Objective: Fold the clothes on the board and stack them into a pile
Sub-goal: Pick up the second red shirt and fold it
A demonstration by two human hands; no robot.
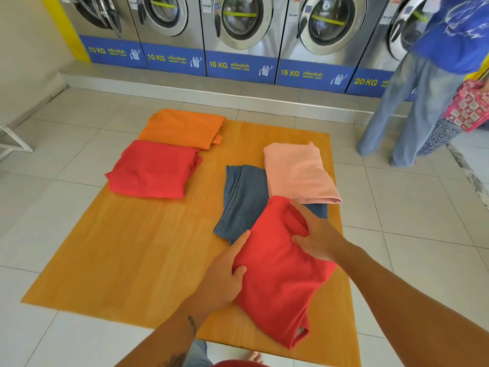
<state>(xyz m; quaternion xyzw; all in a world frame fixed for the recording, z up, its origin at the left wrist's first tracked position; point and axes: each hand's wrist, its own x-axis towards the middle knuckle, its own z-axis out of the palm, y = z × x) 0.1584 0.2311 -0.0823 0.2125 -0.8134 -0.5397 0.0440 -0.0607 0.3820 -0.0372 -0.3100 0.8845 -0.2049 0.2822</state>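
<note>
A wooden board [137, 260] lies on the tiled floor. On its near right part lies a red garment [280, 292], partly folded. My left hand [225, 276] pinches the garment's left edge. My right hand [317, 234] grips its upper right part. Under the red garment's far end lies a folded blue denim piece [243, 200], and a folded pink garment [296, 173] overlaps the denim's far right. At the far left of the board sit a folded red garment [153, 170] and, behind it, a folded orange garment [182, 128].
A row of washing machines [238, 38] stands on a raised step behind the board. A person in blue top and wide jeans [412, 107] stands at the far right with a patterned bag [468, 107] and a basket [439, 136]. A white frame [13, 144] is at left.
</note>
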